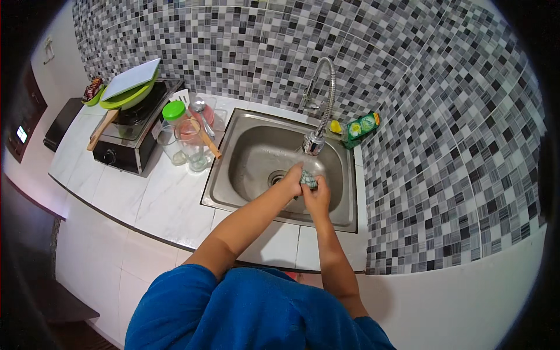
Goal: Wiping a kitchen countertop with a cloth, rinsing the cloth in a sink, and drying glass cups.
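A bunched green-and-white checked cloth [309, 179] is held between both my hands over the stainless steel sink [251, 151]. My left hand [294, 179] grips it from the left side, and my right hand [318, 194] closes on it from the right. Just above them hangs the spray head [313, 143] of the flexible metal faucet [331, 87]. Left of my hands, the drain [275, 176] shows partly. My fingers hide some of the cloth.
Left of the sink stand clear glasses [197, 162], a green-lidded jar [174, 111] and a wooden-handled utensil [210, 142]. Farther left, a gas stove [118, 153] carries a green pan [135, 97]. A green dish-soap pouch [362, 127] leans by the tiled wall [437, 144] at right.
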Demonstrator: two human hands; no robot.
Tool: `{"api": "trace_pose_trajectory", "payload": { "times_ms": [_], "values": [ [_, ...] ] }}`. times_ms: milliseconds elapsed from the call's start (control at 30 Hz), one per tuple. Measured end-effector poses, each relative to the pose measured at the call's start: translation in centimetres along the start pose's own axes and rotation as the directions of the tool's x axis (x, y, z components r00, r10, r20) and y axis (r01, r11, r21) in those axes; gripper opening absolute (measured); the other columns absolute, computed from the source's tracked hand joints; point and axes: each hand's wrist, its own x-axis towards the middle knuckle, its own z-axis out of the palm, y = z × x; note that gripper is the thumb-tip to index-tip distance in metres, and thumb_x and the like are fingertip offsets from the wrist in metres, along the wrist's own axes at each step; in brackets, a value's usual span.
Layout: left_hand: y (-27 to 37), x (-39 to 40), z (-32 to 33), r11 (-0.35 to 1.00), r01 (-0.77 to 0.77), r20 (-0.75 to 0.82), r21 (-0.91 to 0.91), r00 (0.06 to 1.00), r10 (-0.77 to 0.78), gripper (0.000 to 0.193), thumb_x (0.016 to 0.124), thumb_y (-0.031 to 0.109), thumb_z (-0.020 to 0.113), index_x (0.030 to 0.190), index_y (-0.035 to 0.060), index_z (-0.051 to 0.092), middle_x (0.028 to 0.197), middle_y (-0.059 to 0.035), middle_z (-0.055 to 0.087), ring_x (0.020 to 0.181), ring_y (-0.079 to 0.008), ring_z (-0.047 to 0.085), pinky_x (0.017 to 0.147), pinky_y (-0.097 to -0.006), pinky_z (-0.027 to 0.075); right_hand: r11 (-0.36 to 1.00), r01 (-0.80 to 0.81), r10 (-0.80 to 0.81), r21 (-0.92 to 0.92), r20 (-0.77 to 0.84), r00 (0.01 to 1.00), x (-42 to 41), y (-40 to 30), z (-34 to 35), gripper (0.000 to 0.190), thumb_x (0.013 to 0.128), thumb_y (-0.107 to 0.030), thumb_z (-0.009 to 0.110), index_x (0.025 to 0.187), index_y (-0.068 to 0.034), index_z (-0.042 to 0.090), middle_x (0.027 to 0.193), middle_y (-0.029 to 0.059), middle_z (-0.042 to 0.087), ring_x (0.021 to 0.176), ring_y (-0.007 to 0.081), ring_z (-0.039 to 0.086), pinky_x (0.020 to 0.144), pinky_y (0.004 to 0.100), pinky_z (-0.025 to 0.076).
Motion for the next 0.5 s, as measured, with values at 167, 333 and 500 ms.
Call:
{"api": "trace_pose_trajectory", "payload": {
  "times_ms": [167,333,500],
  "values": [
    [0.7,3.4,-1.7,0.999,0.032,-0.074,0.024,0.997,-0.03,0.022,0.088,0.022,0.042,0.093,0.0015,0.05,0.075,-0.0125,0.056,0.06,-0.028,0.057,0.057,-0.0454,0.053,0.889,0.393,-0.401,-0.234,0.012,0.916,-1.4,-0.3,-1.5,0.027,0.069,-0.01,0.068,0.088,-0.001,0.052,0.08,0.0146,0.057,0.064,0.0264,0.055,0.054,0.0345,0.044],
    [2.1,4.9,-3.2,0.985,-0.148,0.089,0.083,0.986,0.141,0.016,0.082,0.018,0.052,0.078,0.0031,0.054,0.067,-0.012,0.055,0.058,-0.0272,0.057,0.054,-0.0432,0.052,0.984,0.156,-0.144,-0.09,0.125,0.982,-4.0,-2.2,-2.3,0.021,0.069,-0.005,0.067,0.084,-0.002,0.052,0.07,0.007,0.054,0.057,0.0127,0.05,0.052,0.0253,0.041],
    [2.9,3.4,-3.4,0.997,-0.047,0.038,0.066,0.998,0.044,0.02,0.082,0.024,0.058,0.078,0.005,0.055,0.066,-0.0095,0.056,0.057,-0.0252,0.056,0.053,-0.0354,0.05,0.988,0.148,-0.154,0.044,0.174,0.973,-3.7,-3.6,-3.4,0.019,0.071,-0.002,0.065,0.083,-0.002,0.052,0.069,0.0026,0.053,0.059,0.0087,0.048,0.053,0.0239,0.041]
  ]
}}
